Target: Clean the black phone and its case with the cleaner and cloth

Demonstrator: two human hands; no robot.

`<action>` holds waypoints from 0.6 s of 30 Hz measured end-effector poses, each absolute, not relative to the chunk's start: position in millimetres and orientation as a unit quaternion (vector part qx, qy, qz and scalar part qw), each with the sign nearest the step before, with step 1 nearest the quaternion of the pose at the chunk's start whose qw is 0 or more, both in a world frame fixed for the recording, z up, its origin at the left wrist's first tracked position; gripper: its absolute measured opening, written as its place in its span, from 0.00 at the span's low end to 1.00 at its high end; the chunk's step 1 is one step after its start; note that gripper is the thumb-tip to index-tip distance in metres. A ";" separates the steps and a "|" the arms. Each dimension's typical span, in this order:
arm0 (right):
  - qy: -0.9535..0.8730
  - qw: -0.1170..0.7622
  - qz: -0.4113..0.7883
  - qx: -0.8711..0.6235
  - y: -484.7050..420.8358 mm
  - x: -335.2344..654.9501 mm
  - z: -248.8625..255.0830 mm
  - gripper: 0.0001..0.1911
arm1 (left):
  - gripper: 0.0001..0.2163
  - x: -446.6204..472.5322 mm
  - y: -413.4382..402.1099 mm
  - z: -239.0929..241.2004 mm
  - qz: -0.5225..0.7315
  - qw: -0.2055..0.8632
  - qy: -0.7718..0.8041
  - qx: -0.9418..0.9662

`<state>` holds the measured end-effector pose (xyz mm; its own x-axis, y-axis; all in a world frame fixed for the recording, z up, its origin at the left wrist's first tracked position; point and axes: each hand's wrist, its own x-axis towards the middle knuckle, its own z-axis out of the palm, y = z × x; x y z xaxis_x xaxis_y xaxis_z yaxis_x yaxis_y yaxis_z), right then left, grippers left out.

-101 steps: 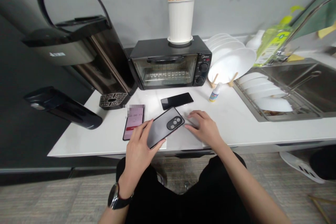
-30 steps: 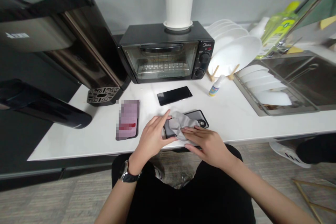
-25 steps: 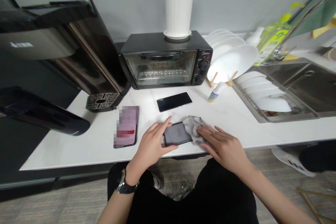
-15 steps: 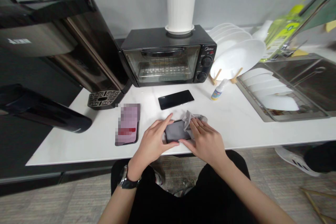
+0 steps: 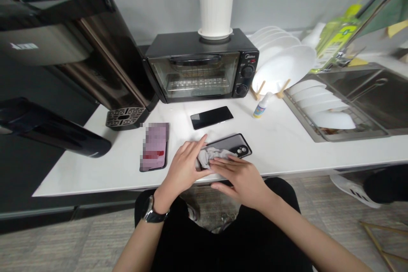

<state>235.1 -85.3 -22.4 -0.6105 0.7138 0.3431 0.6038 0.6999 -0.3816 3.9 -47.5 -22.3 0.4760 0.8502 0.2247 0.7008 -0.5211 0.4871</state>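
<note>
A dark grey phone case (image 5: 232, 145) with a camera cut-out lies flat near the front edge of the white counter (image 5: 287, 144). My left hand (image 5: 183, 168) grips the case's left end, thumb on top. My right hand (image 5: 239, 176) presses a crumpled grey cloth (image 5: 212, 156) onto the left part of the case, fingers stretched out flat over it. The case's right end with the camera cut-out is uncovered.
A black phone (image 5: 212, 117) lies behind the case and a lit phone (image 5: 154, 146) to its left. A small dropper bottle (image 5: 260, 107), a toaster oven (image 5: 200, 70), a coffee machine (image 5: 95, 59), a plate rack (image 5: 283, 66) and a sink (image 5: 357, 97) stand beyond.
My right hand has slid the cloth left along the case, uncovering the camera end. Earlier the left hand held the case up; it now lies flat on the counter.
</note>
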 end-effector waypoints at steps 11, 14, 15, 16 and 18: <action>-0.845 0.212 -0.051 -0.488 -76.5 285.4 -31.7 0.31 | 0.49 5.3 -45.9 -20.8 0.238 0.217 0.448 0.834; -0.828 0.235 -0.056 -0.506 -69.7 255.4 -34.1 0.33 | 0.49 5.8 -44.7 -21.0 0.244 0.223 0.446 0.832; -0.827 0.241 -0.051 -0.505 -68.6 242.6 -34.4 0.34 | 0.49 5.7 -44.1 -21.0 0.246 0.223 0.445 0.832; -0.832 0.245 -0.040 -0.496 -68.3 229.2 -34.5 0.35 | 0.48 5.3 -43.5 -20.8 0.245 0.223 0.443 0.833; -0.849 0.256 0.001 -0.462 -69.4 203.5 -33.8 0.35 | 0.46 4.1 -42.4 -20.1 0.236 0.224 0.444 0.835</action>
<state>203.5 -69.4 -33.8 -0.4415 0.7856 0.4334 0.7848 0.5723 -0.2379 4.1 -42.4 -20.1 0.4939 0.8475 0.1946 0.6362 -0.5047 0.5836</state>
